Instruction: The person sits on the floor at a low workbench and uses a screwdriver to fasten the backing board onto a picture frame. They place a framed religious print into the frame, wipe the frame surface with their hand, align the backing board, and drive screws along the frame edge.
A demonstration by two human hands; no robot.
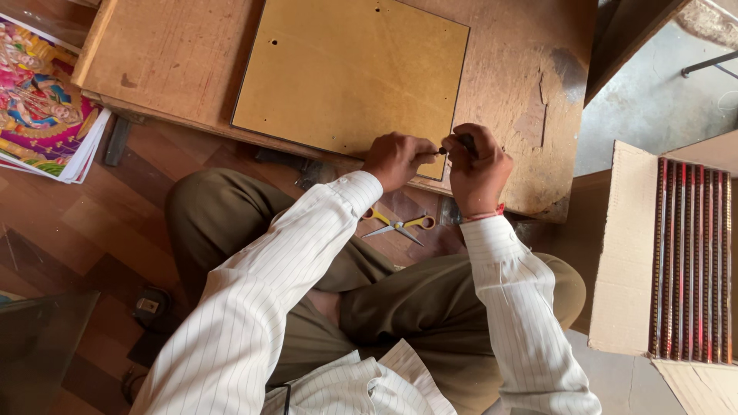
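Observation:
A yellow-brown backing board (350, 73) with a dark edge lies flat on a low wooden work table (177, 54). At the board's near right corner my left hand (396, 159) pinches a small thin metal piece, maybe a nail, against the edge. My right hand (477, 165) is closed on a dark tool beside it, fingers curled tight. The two hands almost touch. What the tool is stays hidden inside the fist.
Yellow-handled scissors (398, 224) lie on the floor under the table edge, by my crossed legs. A stack of colourful printed pictures (46, 107) sits at the left. An open cardboard box (626, 253) of red and dark frame mouldings (692, 261) stands at the right.

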